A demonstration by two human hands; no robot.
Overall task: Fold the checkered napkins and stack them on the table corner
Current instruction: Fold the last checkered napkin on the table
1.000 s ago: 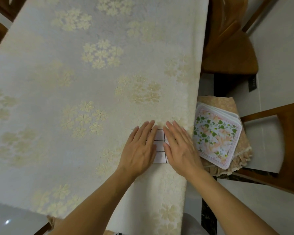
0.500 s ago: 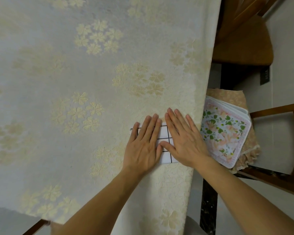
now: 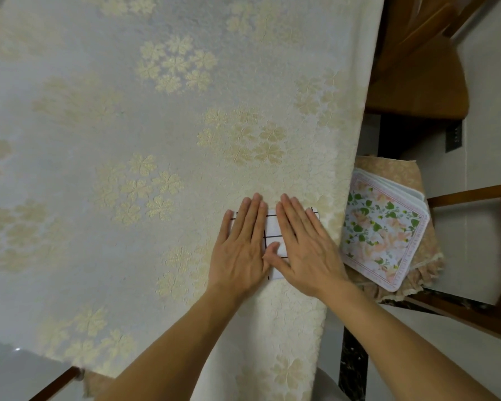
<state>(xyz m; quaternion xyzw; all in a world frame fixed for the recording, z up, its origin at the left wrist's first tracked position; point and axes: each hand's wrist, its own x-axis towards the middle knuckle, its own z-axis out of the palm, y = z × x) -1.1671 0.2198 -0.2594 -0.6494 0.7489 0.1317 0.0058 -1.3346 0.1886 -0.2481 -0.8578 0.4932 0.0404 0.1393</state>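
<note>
The checkered napkin (image 3: 274,240), white with thin dark grid lines, lay folded small and flat on the table (image 3: 128,111), close to its right edge and near the corner nearest the person. Most of it was hidden beneath the two hands; only a narrow strip showed in the gap between them, along with a little of its far edge past the fingertips on either side.

The left hand (image 3: 240,250) lay palm down on the napkin's left part, fingers straight and held together, pointing away from the person, gripping nothing. The right hand (image 3: 307,250) lay just beside it, also palm down with straight fingers, pressing flat on the napkin's right part. Its thumb (image 3: 275,257) reached leftward across the visible strip and met the side of the left hand.

Under both hands spread a cream tablecloth (image 3: 171,175) woven with pale gold flower clusters, which hung over the table edge just right of the right hand.

Further right of that hand, lower than the tabletop, a stack of floral placemats (image 3: 383,230) with pink borders sat on a beige cushion (image 3: 422,261) on a wooden chair (image 3: 475,198). Beyond the fingertips and to the right stood another wooden chair (image 3: 417,68).
</note>
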